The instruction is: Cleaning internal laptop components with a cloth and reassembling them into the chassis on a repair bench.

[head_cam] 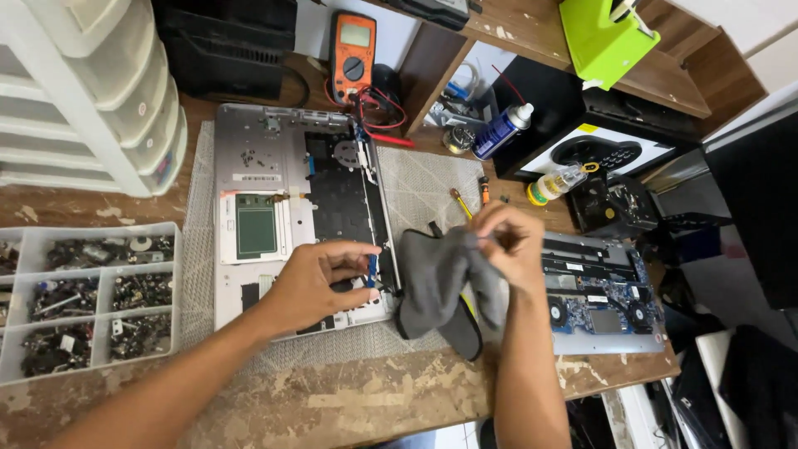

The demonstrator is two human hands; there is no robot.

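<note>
Head camera first: we see a worn wooden table (349,407), its brown top scuffed and patched with pale flaking spots, carrying a grey woven mat (432,179). On the mat lies an opened silver laptop shell (249,141), a flat metal rectangle with a black inner panel and a green square pad, set toward the table's left half. Our left hand (320,283) rests on the shell's near right corner, fingers curled and pinching at a small blue part there; we cannot tell whether it is truly gripped. Our right hand (507,241) is closed around a soft, crumpled dark grey cloth (436,283), which hangs in folds just beside the shell's right edge, over the mat. Near the table's right edge sits a blue circuit board (603,291) with two round fans. At the left edge stands a clear plastic compartment tray (87,295) heaped with small dark screws and parts. At the far edge leans an orange multimeter (353,54), with a blue spray can (501,130) lying near it.
</note>
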